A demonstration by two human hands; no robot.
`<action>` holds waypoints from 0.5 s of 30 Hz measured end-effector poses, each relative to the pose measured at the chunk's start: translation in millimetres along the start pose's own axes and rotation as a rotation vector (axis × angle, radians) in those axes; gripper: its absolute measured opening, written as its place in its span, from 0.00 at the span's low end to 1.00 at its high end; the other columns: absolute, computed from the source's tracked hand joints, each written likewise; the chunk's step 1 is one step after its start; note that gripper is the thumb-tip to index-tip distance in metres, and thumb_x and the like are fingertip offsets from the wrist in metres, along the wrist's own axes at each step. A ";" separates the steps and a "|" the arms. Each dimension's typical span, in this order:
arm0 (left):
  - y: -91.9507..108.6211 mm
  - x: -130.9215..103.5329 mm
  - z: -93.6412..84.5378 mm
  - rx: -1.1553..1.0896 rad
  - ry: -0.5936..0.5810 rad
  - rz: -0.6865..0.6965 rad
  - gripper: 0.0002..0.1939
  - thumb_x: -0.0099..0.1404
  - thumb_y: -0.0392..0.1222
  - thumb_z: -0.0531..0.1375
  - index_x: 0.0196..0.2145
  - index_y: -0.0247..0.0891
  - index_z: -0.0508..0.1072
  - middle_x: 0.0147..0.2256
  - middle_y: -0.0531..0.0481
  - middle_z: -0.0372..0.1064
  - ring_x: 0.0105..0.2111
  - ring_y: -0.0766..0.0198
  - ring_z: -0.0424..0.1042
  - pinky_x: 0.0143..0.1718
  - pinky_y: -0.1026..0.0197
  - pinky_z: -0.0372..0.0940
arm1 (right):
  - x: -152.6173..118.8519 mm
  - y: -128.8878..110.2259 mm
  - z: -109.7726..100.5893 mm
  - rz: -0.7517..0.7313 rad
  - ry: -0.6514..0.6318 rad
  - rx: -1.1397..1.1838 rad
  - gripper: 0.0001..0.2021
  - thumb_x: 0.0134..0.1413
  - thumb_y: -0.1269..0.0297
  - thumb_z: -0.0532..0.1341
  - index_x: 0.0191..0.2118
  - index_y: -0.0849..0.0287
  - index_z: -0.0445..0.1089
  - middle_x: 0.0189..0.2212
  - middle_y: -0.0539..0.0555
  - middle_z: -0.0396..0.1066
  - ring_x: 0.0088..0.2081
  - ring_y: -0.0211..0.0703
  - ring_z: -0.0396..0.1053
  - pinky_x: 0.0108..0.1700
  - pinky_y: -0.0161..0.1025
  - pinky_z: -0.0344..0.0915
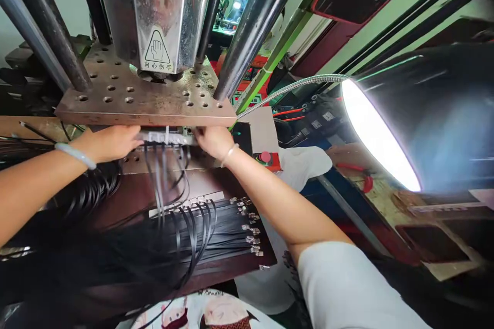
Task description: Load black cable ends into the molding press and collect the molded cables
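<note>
Under the thick drilled steel plate (148, 108) of a press, my left hand (110, 144) grips the left end of a flat metal fixture (170, 138). My right hand (216, 142) has its fingers around the right end, partly hidden beneath the plate. Small pale connectors sit in a row along the fixture, somewhat blurred. Thin black flat cables (157, 177) hang from it towards me. Below, a white strip (208, 198) lies on a dark red board, with more cables looping from it. Many black cables with metal-ended plugs (252, 240) are spread there.
Steel columns (249, 25) and a ram with a hand-warning label (158, 49) rise above the plate. A red push button (264, 157) stands right of my right hand. A bright lamp (380, 133) juts in from the right. Coiled black cables (92, 190) lie at left.
</note>
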State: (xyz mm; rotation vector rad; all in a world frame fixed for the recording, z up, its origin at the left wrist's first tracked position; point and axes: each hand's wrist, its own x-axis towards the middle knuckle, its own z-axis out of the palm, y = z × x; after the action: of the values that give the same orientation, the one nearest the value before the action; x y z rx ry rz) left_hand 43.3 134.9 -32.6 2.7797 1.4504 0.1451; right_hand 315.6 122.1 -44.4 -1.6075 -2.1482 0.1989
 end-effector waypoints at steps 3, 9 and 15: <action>30.4 -8.6 0.0 0.180 -0.233 0.103 0.20 0.71 0.53 0.54 0.46 0.35 0.75 0.38 0.37 0.78 0.42 0.43 0.78 0.45 0.47 0.70 | -26.5 -8.2 7.0 0.073 -0.212 0.343 0.10 0.64 0.67 0.59 0.34 0.62 0.77 0.33 0.54 0.79 0.39 0.46 0.77 0.45 0.41 0.71; 62.5 -35.3 -28.6 -0.006 -0.011 -0.167 0.23 0.73 0.52 0.46 0.49 0.36 0.74 0.37 0.42 0.78 0.39 0.49 0.77 0.43 0.50 0.68 | -50.5 -24.6 20.0 0.087 -0.056 0.463 0.08 0.61 0.72 0.59 0.31 0.60 0.70 0.31 0.53 0.76 0.36 0.41 0.72 0.44 0.39 0.69; 96.1 -99.3 -48.7 -0.798 0.427 -0.179 0.27 0.73 0.61 0.51 0.50 0.36 0.74 0.45 0.45 0.76 0.48 0.55 0.74 0.55 0.53 0.66 | -70.0 -56.6 -37.3 -0.264 0.358 0.459 0.10 0.70 0.63 0.50 0.39 0.55 0.67 0.39 0.55 0.77 0.43 0.43 0.74 0.50 0.43 0.72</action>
State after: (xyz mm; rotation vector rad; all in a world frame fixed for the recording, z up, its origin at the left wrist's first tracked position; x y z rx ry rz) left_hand 61.4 -3.4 12.2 2.0219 1.2870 1.0924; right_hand 297.8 33.2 -8.7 -1.0058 -1.8426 0.2735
